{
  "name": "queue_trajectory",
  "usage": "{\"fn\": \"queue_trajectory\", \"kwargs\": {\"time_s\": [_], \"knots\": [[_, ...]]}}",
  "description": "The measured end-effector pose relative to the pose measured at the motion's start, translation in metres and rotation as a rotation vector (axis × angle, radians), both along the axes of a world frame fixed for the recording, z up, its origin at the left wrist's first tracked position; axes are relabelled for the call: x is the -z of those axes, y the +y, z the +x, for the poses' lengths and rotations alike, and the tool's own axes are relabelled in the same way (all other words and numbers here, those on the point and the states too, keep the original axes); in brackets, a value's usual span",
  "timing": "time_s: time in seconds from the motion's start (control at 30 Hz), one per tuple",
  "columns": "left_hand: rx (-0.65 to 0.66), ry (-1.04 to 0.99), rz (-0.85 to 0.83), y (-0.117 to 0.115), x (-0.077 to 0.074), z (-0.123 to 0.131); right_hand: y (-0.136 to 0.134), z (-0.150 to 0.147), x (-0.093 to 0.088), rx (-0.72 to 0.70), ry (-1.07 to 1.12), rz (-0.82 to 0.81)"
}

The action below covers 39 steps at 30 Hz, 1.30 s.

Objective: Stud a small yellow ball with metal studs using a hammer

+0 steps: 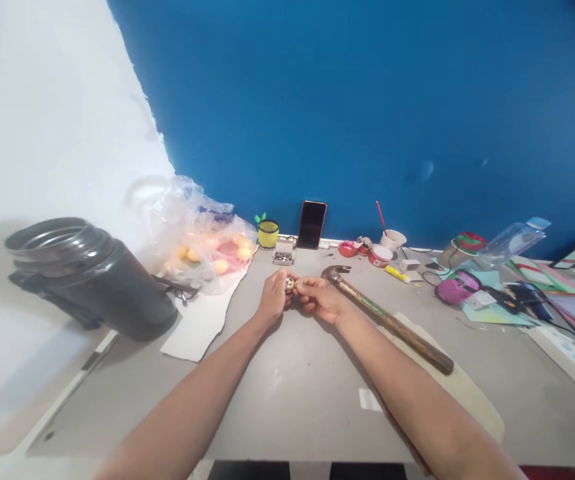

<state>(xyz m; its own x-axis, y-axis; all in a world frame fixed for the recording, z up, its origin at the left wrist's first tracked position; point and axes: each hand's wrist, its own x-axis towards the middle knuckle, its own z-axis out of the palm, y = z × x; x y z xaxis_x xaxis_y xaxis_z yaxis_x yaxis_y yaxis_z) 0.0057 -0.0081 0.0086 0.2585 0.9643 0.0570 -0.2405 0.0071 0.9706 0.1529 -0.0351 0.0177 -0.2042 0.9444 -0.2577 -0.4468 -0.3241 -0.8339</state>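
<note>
Near the middle of the table, my left hand (274, 295) is closed around a small round gold-and-silver object (289, 285), too small for me to tell its kind. My right hand (320, 297) meets it from the other side, thumb and forefinger pinched at its edge. Whether those fingertips grip the same object or a separate tiny piece cannot be made out. Just beyond the hands stands a small open box (284, 254) with shiny little metal pieces inside. A claw hammer (387, 317) with a wooden handle lies to the right, its head close to my right hand.
A large dark flask (92, 280) stands at the left, before a clear plastic bag (207, 247) with orange things. A phone (312, 225) leans against the blue wall beside a yellow cup (268, 234). Rightward are a paper cup (393, 239), a clear bottle (515, 241) and a power strip (572, 353).
</note>
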Motion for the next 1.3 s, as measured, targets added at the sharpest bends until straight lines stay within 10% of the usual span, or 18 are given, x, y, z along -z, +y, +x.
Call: {"fn": "queue_trajectory", "kwargs": {"time_s": [1.3], "knots": [[-0.188, 0.309, 0.281, -0.005, 0.008, 0.001, 0.002, -0.01, 0.007, 0.069, -0.136, 0.005]]}}
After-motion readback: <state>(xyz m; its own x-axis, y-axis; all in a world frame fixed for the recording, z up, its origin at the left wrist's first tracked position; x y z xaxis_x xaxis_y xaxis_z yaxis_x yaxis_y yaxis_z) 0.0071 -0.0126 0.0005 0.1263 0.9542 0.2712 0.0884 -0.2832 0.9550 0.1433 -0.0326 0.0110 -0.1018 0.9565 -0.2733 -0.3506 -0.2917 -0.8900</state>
